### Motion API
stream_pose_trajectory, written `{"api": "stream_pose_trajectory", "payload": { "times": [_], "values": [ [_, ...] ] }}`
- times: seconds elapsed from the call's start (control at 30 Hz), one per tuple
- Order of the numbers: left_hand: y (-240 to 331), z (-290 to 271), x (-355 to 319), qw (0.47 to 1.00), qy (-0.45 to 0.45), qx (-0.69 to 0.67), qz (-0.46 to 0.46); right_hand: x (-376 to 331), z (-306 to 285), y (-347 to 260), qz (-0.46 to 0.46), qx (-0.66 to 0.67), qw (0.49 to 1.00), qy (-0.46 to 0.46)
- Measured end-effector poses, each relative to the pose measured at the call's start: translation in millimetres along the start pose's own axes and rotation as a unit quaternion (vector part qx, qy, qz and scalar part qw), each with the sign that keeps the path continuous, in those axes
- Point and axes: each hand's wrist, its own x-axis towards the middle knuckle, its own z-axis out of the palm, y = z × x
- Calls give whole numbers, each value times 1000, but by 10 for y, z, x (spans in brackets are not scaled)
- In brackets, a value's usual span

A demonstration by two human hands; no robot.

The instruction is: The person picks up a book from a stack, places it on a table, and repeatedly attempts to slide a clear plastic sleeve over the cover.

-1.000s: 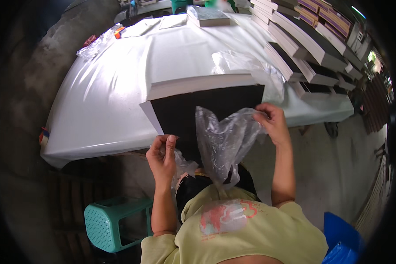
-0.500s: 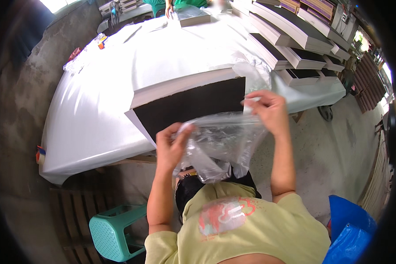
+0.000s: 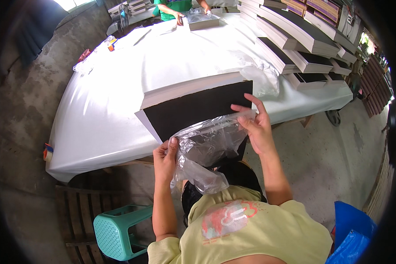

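Observation:
A clear plastic bag hangs from both my hands, its mouth stretched along the near edge of a black-faced stack of sheets. My left hand pinches the bag's left corner near the stack's front left corner. My right hand grips the bag's right edge with the thumb, while some fingers reach out over the black face. The stack lies on the white-covered table and juts past its near edge. The bag's upper edge overlaps the black face; its loose lower part droops in front of my body.
Stacks of black-topped boards fill the table's right side, beside crumpled clear plastic. Across the table a person in green has hands on a plastic-covered stack. A green stool stands at lower left, a blue sheet at lower right.
The bag's mouth has moved onto the stack's near edge. My right hand has shifted down and left with its fingers over the black face. The far person's hands show more at their stack.

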Motion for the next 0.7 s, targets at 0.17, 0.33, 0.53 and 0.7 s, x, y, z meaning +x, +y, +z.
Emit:
{"api": "stream_pose_trajectory", "payload": {
  "times": [0.17,0.33,0.53,0.7],
  "values": [
    [78,-166,-158,975,-150,150,-58,150,-243,-156,-80,-135,976,150],
    [55,-531,-44,972,-132,155,113,-78,-927,-416,-33,-292,940,173],
    [377,-246,106,996,-68,-54,5,-701,-1072,-425,193,-597,763,-154],
    [462,306,104,977,-148,38,147,-285,-80,-362,3,-375,907,-194]
  ]
}}
